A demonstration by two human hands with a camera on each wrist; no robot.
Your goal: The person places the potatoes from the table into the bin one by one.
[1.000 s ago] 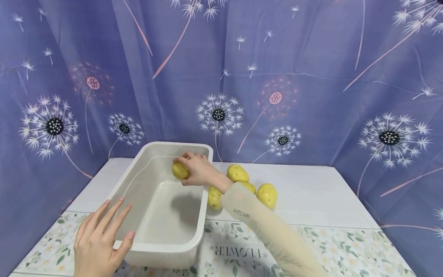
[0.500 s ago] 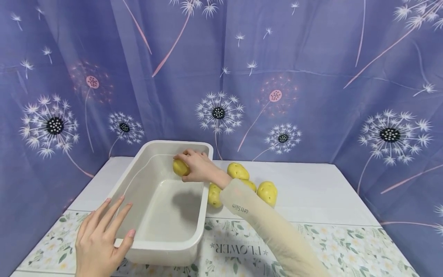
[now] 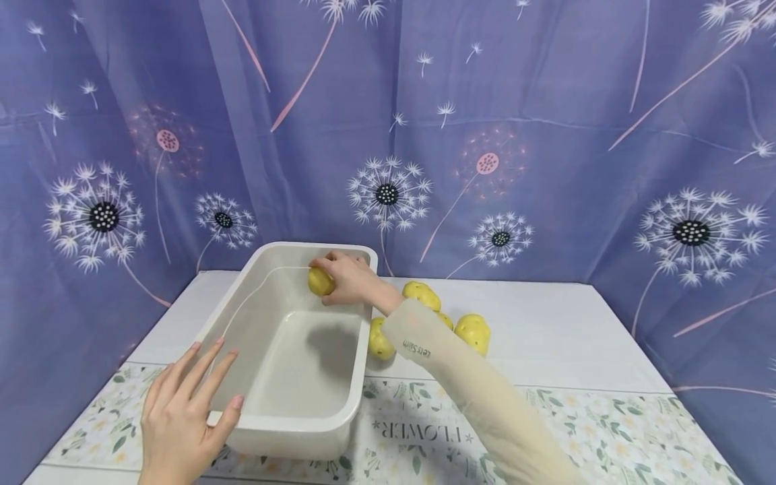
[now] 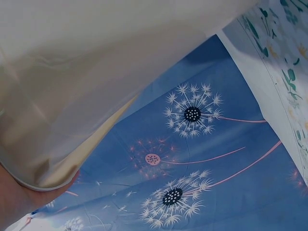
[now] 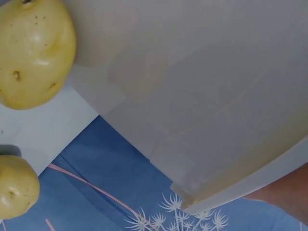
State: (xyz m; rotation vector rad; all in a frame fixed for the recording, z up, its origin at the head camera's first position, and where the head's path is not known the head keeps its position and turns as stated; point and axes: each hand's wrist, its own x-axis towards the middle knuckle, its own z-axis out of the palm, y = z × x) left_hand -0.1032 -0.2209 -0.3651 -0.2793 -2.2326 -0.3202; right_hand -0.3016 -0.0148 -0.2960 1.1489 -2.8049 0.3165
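Note:
A yellow potato is held inside the white plastic basin, near its far right corner. My right hand grips it from the right, above the basin floor, with the forearm crossing over the right rim. At the near left corner my left hand rests by the rim, fingers spread and fairly straight. More potatoes lie on the table right of the basin: one against its side, one behind the sleeve and one farther right. Another potato is mostly hidden by the sleeve.
A white table has a floral cloth strip along its front. Behind it hangs a blue-purple dandelion curtain. In the right wrist view, potatoes lie close beside the basin's outer wall.
My right hand and the potato in it have shifted slightly upward in the picture relative to the basin. The camera view has moved a little. My left hand stays by the rim.

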